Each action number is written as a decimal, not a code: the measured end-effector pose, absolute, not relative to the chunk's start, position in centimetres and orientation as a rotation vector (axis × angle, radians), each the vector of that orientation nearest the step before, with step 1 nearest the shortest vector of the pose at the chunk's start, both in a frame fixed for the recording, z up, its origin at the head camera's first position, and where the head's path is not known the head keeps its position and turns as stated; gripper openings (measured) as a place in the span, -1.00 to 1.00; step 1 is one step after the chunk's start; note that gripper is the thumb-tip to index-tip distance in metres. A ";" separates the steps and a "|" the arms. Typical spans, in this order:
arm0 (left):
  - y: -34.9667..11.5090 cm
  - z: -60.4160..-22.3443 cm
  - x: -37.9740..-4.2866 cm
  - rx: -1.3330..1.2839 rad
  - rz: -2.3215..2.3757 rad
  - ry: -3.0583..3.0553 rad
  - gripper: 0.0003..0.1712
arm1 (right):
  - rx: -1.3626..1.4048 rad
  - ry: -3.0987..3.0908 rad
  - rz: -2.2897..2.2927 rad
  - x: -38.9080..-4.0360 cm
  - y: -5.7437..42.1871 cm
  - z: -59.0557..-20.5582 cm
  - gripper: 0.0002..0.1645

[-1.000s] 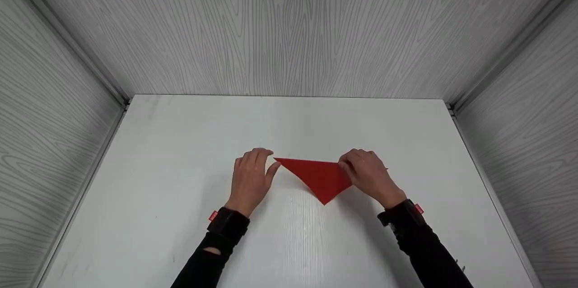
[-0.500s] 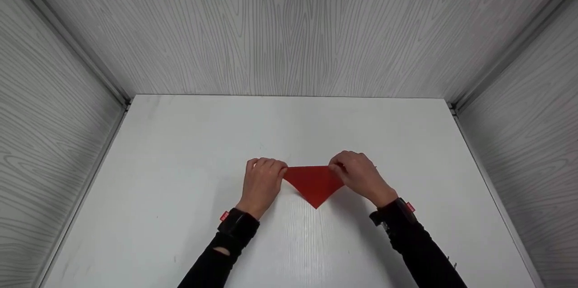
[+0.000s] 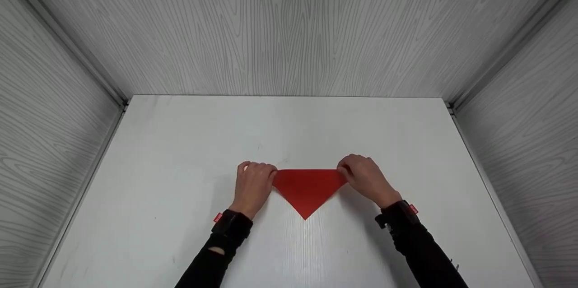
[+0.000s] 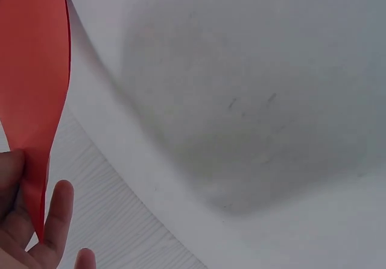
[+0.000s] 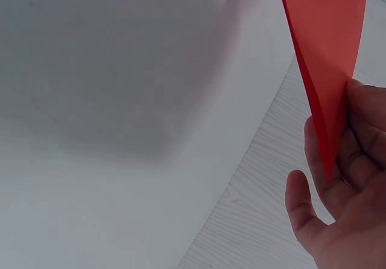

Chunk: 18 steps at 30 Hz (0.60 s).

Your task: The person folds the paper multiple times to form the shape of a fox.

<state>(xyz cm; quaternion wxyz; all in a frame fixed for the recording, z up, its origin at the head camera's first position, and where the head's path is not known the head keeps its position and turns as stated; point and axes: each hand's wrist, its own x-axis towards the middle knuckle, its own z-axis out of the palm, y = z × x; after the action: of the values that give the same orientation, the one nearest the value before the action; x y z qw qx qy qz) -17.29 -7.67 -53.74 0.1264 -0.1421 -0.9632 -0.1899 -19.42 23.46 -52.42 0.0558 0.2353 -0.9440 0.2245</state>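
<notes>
A red sheet of paper [image 3: 307, 190], folded to a triangle, is stretched between both hands, its point toward the person and its long straight edge away. My left hand [image 3: 254, 185] pinches its left corner, thumb on one face and fingers on the other. The right corner is pinched by my right hand [image 3: 366, 179]. In the left wrist view the paper [image 4: 36, 70] bends as it runs down into the fingers. The right wrist view shows layers of the paper [image 5: 322, 52] slightly parted along one edge, its tip lying against the fingers.
The hands are over a white table [image 3: 180, 143] with faint scuff marks. Grey wood-grained panels stand at the back [image 3: 289, 30], left [image 3: 49, 134] and right [image 3: 533, 134]. Each wrist wears a black band over a black sleeve.
My left hand has gone from loose beside the left corner to pinching it. The paper has been levelled, drawn taut and brought slightly toward the person, with the right hand still holding on.
</notes>
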 end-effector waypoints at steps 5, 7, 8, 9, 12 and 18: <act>-7.4 -54.7 -17.3 -0.416 -0.552 -2.882 -0.88 | 0.703 -2.902 0.619 -19.3 23.1 -53.6 -0.92; -7.3 -55.1 -17.4 -0.417 -0.529 -2.907 -0.87 | 0.689 -2.923 0.590 -19.3 22.9 -54.0 -0.91; -7.2 -55.3 -17.4 -0.418 -0.511 -2.916 -0.87 | 0.687 -2.930 0.575 -19.4 22.9 -54.2 -0.92; -7.1 -55.5 -17.4 -0.418 -0.497 -2.925 -0.87 | 0.684 -2.938 0.562 -19.4 22.8 -54.4 -0.92; -7.0 -56.0 -17.5 -0.421 -0.450 -2.926 -0.86 | 0.689 -2.947 0.539 -19.7 22.6 -54.8 -0.93; -7.0 -56.6 -17.4 -0.452 -0.436 -2.857 -0.73 | 0.689 -2.950 0.514 -20.1 22.7 -55.3 -0.94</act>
<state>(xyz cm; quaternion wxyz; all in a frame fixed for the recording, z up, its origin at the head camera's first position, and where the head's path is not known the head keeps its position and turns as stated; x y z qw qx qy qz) -17.44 -7.00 -56.56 0.1078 -0.1536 -0.9710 -0.1482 -20.07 22.69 -55.27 0.0344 0.2241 -0.9595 0.1671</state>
